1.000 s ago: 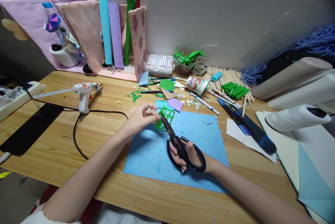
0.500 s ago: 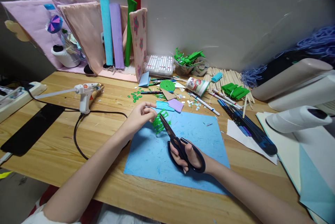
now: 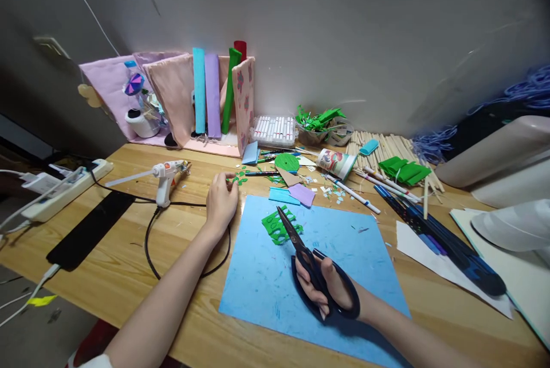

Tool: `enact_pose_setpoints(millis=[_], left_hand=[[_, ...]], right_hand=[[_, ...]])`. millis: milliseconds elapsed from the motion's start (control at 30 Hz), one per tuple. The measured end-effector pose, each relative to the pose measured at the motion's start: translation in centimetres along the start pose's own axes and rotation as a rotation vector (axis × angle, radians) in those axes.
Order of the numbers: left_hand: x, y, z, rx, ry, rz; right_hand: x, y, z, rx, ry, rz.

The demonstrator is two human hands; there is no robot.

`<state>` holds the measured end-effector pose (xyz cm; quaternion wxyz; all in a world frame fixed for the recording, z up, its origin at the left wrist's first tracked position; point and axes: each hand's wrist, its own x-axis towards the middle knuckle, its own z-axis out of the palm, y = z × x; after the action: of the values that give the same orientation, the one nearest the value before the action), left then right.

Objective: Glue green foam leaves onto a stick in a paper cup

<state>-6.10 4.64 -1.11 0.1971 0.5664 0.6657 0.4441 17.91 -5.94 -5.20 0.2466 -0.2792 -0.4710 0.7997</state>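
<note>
The right hand (image 3: 329, 290) is in the lower middle of the frame, with its fingers closed through the handles of the black scissors (image 3: 311, 265). The blades point up and to the left, and their tip lies over the green cut paper (image 3: 277, 226). This green piece rests on the blue sheet (image 3: 266, 282), just above and left of the right hand, and no hand holds it.

The left hand (image 3: 221, 202) is at the left of the blue sheet, palm down on the bench (image 3: 129, 247), well apart from the green cut paper. Its fingers are loosely bent and reach toward the small green scraps (image 3: 238, 179); I cannot tell if the fingertips pinch one of them, because the back of the hand hides them.

The black cable (image 3: 150, 236) passes under the left wrist and goes up to the glue gun (image 3: 165, 176). At the right edge of the frame a white object is cut off and hard to identify.

In the upper middle, near the wall, a clear bowl (image 3: 344, 133) holds green paper strips. Left of it, the marker box (image 3: 275, 130) contains a row of white markers. A printed paper cup (image 3: 337, 161) lies on its side; its inside is not visible.
</note>
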Motion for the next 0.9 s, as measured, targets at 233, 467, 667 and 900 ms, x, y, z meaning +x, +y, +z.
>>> enact_pose_setpoints(millis=[233,467,667,900], left_hand=[[-3.5,2.5,1.4,0.040,-0.512,0.249],[-4.6,2.2,1.9,0.055,-0.649,0.093],[-3.9,2.4,2.3,-0.358,-0.593,-0.218],[-4.1,3.4,2.0,-0.517,-0.392,-0.242]], right_hand=[[0.8,-0.4,0.1,0.123,0.011,-0.052],[0.9,-0.5,-0.1,0.164,0.009,-0.094],[0.5,-1.2,0.1,0.125,-0.030,0.008],[-0.3,-1.5,0.4,0.024,-0.061,0.096]])
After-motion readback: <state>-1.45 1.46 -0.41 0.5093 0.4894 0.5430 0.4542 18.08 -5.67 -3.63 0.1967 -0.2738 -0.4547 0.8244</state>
